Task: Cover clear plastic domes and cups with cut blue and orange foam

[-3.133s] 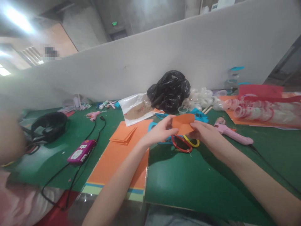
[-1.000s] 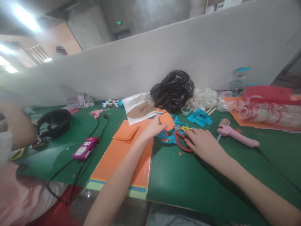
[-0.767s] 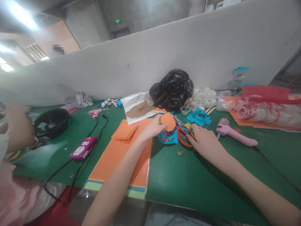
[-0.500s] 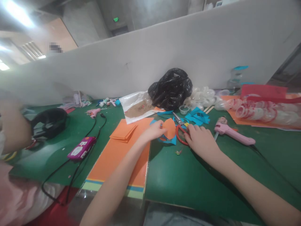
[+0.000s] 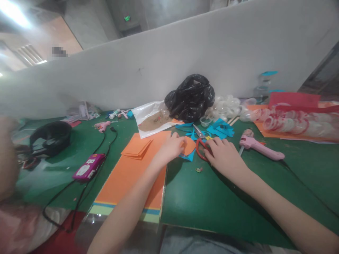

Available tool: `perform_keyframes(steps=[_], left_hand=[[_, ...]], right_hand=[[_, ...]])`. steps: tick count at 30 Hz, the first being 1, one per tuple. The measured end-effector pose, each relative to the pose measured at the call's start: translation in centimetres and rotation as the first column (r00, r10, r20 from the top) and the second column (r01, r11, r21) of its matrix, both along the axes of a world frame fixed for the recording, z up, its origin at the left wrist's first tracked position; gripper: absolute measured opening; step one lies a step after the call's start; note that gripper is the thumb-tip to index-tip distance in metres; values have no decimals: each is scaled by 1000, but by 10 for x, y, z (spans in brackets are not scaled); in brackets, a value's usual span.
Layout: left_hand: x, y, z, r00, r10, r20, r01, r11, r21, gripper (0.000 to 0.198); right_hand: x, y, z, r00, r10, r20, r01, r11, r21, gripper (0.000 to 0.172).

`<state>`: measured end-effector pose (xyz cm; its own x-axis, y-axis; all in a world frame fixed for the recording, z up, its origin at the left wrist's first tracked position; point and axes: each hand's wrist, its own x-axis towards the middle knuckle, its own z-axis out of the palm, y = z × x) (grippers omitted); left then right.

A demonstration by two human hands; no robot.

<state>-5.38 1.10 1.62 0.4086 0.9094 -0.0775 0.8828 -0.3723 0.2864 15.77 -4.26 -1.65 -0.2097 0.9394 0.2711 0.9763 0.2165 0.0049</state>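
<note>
Orange card cutout (image 5: 189, 146), rounded edge, lying on blue paper scraps (image 5: 188, 156) on the green desk (image 5: 212, 204). Left hand (image 5: 171, 148) is at its left side, fingertips touching it; can't tell if pinching or just pressing. Right hand (image 5: 221, 155) is just to its right, fingers over the red handles of the scissors (image 5: 200, 150); can't tell if gripped. Hands apart, cutout and handles between them. Scissor blades point away from the person, toward a small clear plastic cup (image 5: 205, 121).

Left of the cutout: folded orange card stack (image 5: 136, 148) on a long orange sheet (image 5: 129, 187). Right: pink glue gun (image 5: 258, 148). Behind: black plastic bag (image 5: 189, 98) beside a clear bag with brown material (image 5: 150, 121). Far left: blurred arm of another person (image 5: 6, 155).
</note>
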Motion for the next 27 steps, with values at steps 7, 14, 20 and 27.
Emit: perform_keyframes(steps=[7,14,20,27], left_hand=[[3,-6,10,1000,-3,-31,1,999,-51,19],[5,-9,13,993,-25,-117,21,999,-37,25],[5,-7,12,994,45,-99,-47,999,-17,39],[-1,2,4,999,49,-7,-49,999,0,53]], right_hand=[[6,3,4,1000,-6,-28,6,1000,9,32],[16,29,13,997,-59,-55,65,992,110,31],[15,72,19,994,-105,4,103,984,149,39],[16,105,-5,990,-136,29,132,986,102,39]])
